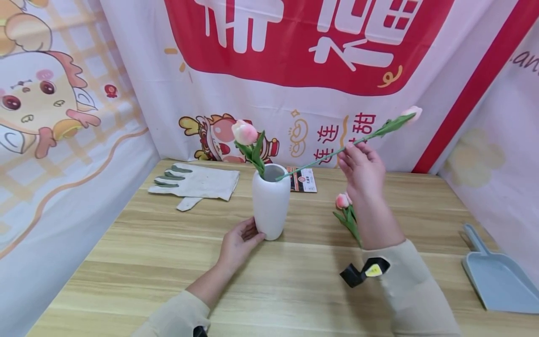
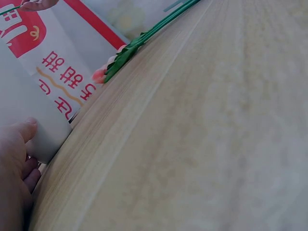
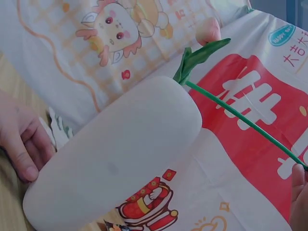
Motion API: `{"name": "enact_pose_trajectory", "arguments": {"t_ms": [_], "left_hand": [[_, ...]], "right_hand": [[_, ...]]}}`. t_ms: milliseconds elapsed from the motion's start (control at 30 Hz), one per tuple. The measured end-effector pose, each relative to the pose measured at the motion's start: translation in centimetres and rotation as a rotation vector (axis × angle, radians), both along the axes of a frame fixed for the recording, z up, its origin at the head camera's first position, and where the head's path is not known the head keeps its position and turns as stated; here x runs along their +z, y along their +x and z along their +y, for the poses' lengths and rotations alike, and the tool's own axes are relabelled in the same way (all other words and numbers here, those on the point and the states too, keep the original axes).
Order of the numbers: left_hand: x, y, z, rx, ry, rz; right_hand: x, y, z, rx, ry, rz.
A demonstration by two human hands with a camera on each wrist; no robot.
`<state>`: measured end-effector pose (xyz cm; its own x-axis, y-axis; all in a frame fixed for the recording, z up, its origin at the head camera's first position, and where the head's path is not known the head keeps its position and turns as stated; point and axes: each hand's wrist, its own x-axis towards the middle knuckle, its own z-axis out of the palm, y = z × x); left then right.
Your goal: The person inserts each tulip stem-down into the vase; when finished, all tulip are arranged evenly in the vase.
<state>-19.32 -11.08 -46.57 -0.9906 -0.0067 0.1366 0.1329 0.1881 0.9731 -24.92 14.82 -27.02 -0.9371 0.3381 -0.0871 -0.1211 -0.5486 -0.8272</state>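
Overall, a wooden surface (image 1: 168,290) carries one dustpan (image 1: 505,283), well to the right of the right hand (image 1: 363,171), and one upright white vase (image 1: 271,203) at the left hand (image 1: 240,245). The left curls round the vase's base; one upright tulip (image 1: 245,134) sits inside. The right pinches a second tulip (image 1: 390,127), stem tip at the mouth; at least one loose tulip (image 1: 348,217) lies below that hand.

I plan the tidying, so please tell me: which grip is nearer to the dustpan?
Right. The right grip is in the air, left of the dustpan, holding a tulip stem; the left grip is farther left, at the base of the white vase.
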Motion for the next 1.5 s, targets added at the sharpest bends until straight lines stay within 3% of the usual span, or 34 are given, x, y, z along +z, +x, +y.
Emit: {"name": "enact_pose_trajectory", "arguments": {"t_ms": [133,500,700,1033,1100,1233,1367,1500], "left_hand": [[-0.2,-0.1,0.1,0.007,0.004,-0.006],[0.2,0.1,-0.1,-0.011,0.000,0.007],[0.3,0.2,0.0,-0.005,-0.016,0.001],[0.7,0.4,0.1,-0.006,0.001,0.013],[0.2,0.2,0.0,-0.008,0.005,0.022],[0.1,0.1,0.1,-0.006,0.007,0.026],[0.2,0.2,0.0,-0.008,0.012,0.024],[0.1,0.1,0.0,-0.012,0.009,0.030]], "right_hand": [[0.1,0.0,-0.8,-0.037,-0.004,0.057],[0.2,0.5,-2.7,-0.100,0.246,0.197],[0.3,0.8,-4.0,-0.074,0.435,0.316],[-0.4,0.9,-6.4,0.012,0.722,0.439],[-0.6,0.9,-6.8,0.029,0.795,0.442],[-0.9,1.0,-7.4,0.093,0.914,0.393],[-1.1,1.1,-7.8,0.151,0.977,0.352],[-1.3,1.1,-8.2,0.174,1.050,0.367]]}}
